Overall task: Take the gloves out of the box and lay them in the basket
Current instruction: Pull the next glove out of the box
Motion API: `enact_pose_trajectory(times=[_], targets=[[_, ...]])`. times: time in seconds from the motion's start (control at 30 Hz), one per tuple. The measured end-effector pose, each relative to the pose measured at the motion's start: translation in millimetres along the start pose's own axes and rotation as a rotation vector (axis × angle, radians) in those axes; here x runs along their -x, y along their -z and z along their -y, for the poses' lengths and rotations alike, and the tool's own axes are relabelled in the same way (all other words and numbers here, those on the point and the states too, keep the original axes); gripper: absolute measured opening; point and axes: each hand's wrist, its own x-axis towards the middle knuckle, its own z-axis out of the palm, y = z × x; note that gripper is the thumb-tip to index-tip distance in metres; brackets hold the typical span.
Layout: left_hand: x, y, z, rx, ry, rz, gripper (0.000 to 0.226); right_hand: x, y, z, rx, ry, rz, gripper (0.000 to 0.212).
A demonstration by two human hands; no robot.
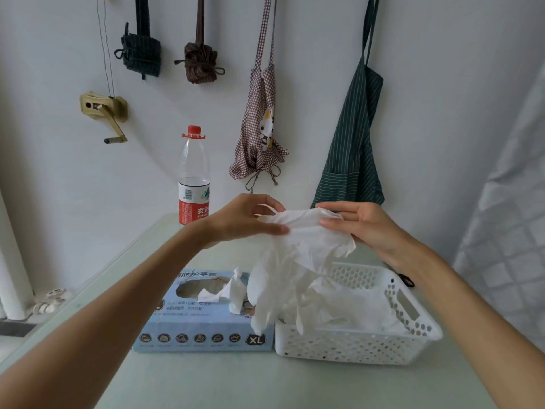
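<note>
While both hands pinch one glove (pixel 298 261) by its cuff, I'm mid-task.
L hand (pixel 244 219) & R hand (pixel 362 225) hold it over the basket (pixel 413 317); some gloves already lie inside, another pokes from the box (pixel 203 326), so more to go.

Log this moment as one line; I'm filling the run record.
left hand: pinches glove | right hand: pinches glove | glove: above basket | box: next glove protruding
</note>
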Motion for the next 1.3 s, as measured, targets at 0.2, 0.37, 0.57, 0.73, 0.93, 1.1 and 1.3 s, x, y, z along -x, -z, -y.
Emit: enact_pose_trajectory(times=[0.2,0.37,0.57,0.73,0.93,1.1,1.3], targets=[[-14,-24,-14,-0.023,0.010,0.068,0.026,10,26,8,-0.375,-0.043,-0.002,0.010],[-17,-41,-9,0.124,0.006,0.176,0.055,16,45,2,-0.153,0.039,-0.206,0.020],[-18,-55,-6,0.170,0.048,0.092,0.031,19,45,-20,0.381,0.280,-0.507,0.021],[-7,-55,-11,0.192,0.014,-0.350,0.025,20,2,-23,0.321,0.545,-0.623,0.027],[-20,-66,-13,-0.143,-0.071,-0.738,0.024,21,-22,-23,0.021,0.561,-0.687,0.025],[-48,-101,30,-0.642,-0.096,-0.402,0.022,18,17,-91,0.258,0.189,-0.702,0.023],[-75,-143,67,-0.981,-0.109,-0.064,0.041,27,38,-143,0.897,-0.126,-0.451,0.027]])
